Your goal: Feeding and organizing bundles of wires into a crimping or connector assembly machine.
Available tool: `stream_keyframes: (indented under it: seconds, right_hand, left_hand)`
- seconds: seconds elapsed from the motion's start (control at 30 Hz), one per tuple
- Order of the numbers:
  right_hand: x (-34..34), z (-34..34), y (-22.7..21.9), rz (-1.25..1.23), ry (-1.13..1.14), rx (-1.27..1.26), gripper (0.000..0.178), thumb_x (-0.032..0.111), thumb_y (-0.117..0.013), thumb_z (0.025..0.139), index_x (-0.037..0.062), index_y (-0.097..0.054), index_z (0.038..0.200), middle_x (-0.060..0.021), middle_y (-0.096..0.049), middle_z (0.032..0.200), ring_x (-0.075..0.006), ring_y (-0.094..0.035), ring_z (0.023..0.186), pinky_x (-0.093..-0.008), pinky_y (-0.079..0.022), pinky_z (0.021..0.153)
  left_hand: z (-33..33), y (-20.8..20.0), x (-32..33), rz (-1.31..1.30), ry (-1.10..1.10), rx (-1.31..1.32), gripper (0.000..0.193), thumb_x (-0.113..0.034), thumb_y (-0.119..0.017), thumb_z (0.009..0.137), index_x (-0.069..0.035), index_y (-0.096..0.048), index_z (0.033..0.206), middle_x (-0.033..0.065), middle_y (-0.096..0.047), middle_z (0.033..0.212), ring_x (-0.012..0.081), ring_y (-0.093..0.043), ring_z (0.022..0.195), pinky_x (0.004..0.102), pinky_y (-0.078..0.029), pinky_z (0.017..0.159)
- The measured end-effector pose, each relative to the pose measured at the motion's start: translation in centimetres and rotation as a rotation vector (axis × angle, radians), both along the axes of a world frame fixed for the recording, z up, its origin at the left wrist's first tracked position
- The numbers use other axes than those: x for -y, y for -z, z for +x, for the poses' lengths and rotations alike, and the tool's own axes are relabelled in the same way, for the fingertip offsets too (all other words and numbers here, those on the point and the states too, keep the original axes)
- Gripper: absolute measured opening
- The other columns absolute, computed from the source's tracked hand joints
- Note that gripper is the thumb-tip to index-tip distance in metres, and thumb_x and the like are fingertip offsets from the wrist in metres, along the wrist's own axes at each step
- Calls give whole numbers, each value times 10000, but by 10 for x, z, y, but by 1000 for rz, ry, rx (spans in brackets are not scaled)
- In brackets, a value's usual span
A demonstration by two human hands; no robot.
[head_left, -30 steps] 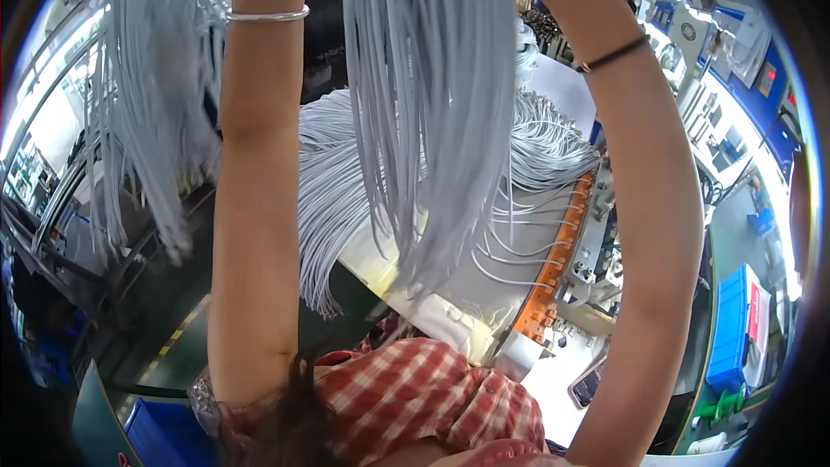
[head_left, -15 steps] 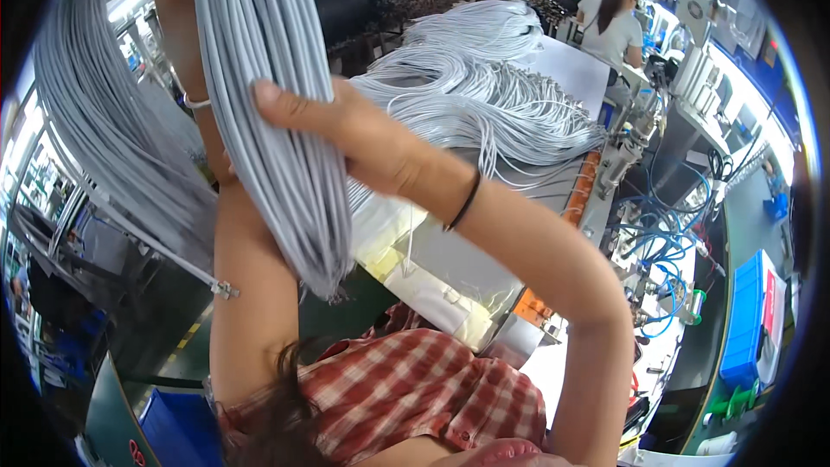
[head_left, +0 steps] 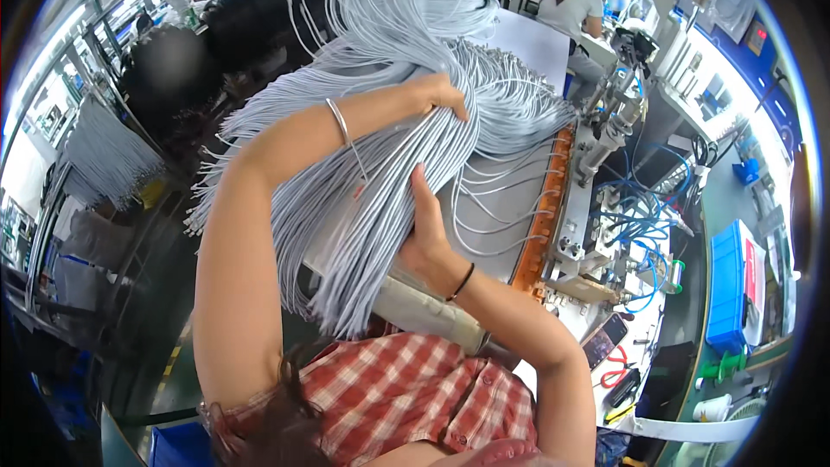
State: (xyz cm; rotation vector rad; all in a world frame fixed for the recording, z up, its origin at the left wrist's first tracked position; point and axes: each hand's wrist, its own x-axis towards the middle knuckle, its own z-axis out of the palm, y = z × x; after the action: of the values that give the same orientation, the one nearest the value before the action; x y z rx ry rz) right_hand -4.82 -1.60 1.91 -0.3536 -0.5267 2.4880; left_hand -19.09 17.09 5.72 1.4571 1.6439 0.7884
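A thick bundle of light grey cables [head_left: 376, 216] lies across the work table, its loose ends fanned toward my body. My left hand [head_left: 443, 97] is closed around the bundle's upper part, reaching over from the left. Lower down, my right hand [head_left: 426, 229] cups the bundle's right side, thumb along the cables and fingers hidden beneath them. Beyond both hands spreads a large heap of the same grey cables [head_left: 510, 91]. Several single cables run to an orange slotted strip [head_left: 534, 238] on the right.
Beside the strip stand metal machine parts [head_left: 605, 151] with blue air hoses [head_left: 644, 233]. A phone [head_left: 603, 339] and a red-handled tool [head_left: 615, 367] lie nearer me. A blue bin [head_left: 728, 285] is at far right. More cables hang on a left rack [head_left: 108, 156]. A co-worker [head_left: 571, 0] sits at the back.
The lifted bundle has come down onto the cables on the table. Both hands moved with it, the left now gripping across its upper part and the right lower down.
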Motion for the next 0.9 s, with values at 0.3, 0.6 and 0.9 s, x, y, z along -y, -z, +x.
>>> stream_keyframes:
  seconds: [0.3,0.6,0.9]
  right_hand:
    - [-110,41,-79,1363,-68,1127,647,554,-408,880,-52,-568,1043,-147,-624,962,-175,-595,885,-313,-475,787]
    - [-30,-2,-4,1695,-622,903,711,645,-405,828,-29,-631,800,-206,-566,661,-303,-543,855,-443,-391,804]
    - [19,51,-30,1641,-589,480,737,653,-412,819,-23,-617,1030,-255,-512,815,-372,-474,898,-453,-354,875]
  left_hand:
    - [-47,7,-40,-303,107,364,337,23,-706,647,93,-597,958,184,-630,867,263,-645,741,342,-536,587]
    - [-27,-3,-19,-331,-23,476,372,39,-687,704,109,-546,1041,209,-631,923,270,-637,816,343,-534,711]
    - [-8,-26,-9,-348,-111,459,397,53,-675,714,127,-516,1070,213,-629,932,294,-629,833,368,-518,766]
